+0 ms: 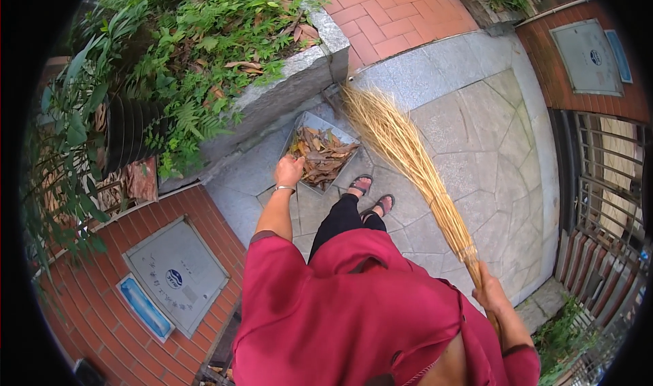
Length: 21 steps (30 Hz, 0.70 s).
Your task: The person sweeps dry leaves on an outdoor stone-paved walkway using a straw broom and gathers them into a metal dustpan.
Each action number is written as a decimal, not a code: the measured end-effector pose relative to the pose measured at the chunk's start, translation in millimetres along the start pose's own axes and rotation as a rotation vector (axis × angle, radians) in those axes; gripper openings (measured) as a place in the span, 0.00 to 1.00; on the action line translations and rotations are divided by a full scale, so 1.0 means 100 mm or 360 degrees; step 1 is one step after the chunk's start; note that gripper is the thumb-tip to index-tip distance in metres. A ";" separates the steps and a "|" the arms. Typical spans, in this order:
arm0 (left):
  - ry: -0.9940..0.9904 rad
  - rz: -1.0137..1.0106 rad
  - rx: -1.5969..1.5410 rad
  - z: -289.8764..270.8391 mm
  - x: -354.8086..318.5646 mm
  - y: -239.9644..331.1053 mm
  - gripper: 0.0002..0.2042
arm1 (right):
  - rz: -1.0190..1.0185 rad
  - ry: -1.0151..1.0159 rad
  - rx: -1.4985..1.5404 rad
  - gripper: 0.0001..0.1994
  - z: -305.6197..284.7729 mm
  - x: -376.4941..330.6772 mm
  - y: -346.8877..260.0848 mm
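My right hand is wrapped round the handle of a long straw broom. Its bristles spread toward the far left and reach the ground by the corner of the stone planter. A grey dustpan full of dry brown leaves stands on the paving in front of my feet. My left hand is closed at the left side of the dustpan, seemingly on its handle; the fingers hide most of the grip.
A raised stone planter with ferns borders the dustpan's far left. Red brick paving lies beyond the grey stone paving. Brick walls with grey panels stand at left and far right, and a metal gate at right.
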<state>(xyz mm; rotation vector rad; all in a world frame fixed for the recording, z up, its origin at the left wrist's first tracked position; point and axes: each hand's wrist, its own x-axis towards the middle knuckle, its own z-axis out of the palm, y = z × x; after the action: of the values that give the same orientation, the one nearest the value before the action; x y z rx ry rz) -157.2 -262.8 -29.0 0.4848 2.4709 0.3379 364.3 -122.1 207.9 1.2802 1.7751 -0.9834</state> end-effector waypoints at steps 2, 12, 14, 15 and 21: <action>0.0013 0.0016 0.0019 -0.02 -0.03 -0.01 0.17 | 0.0062 0.0008 0.0243 0.36 -0.05 -0.41 0.01; 0.0050 0.0148 -0.0056 0.06 -0.28 -0.06 0.17 | 0.0275 0.0276 0.0447 0.31 -0.30 -1.53 -0.07; 0.0078 0.0171 -0.0078 0.04 -0.25 -0.05 0.17 | 0.0310 0.0258 0.0455 0.30 -0.30 -1.35 -0.09; 0.0046 0.0185 -0.0082 0.03 -0.19 -0.03 0.17 | 0.0134 0.0372 0.0512 0.30 -0.25 -1.19 -0.03; 0.0051 0.0150 0.0028 0.03 -0.10 0.15 0.16 | 0.0280 0.0119 0.0465 0.36 -0.36 -0.26 -0.46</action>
<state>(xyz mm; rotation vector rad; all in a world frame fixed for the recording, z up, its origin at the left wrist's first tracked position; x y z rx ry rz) -144.0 -252.9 -21.8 0.6089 2.4892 0.3646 322.2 -110.6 254.1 1.6439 1.5809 -1.1354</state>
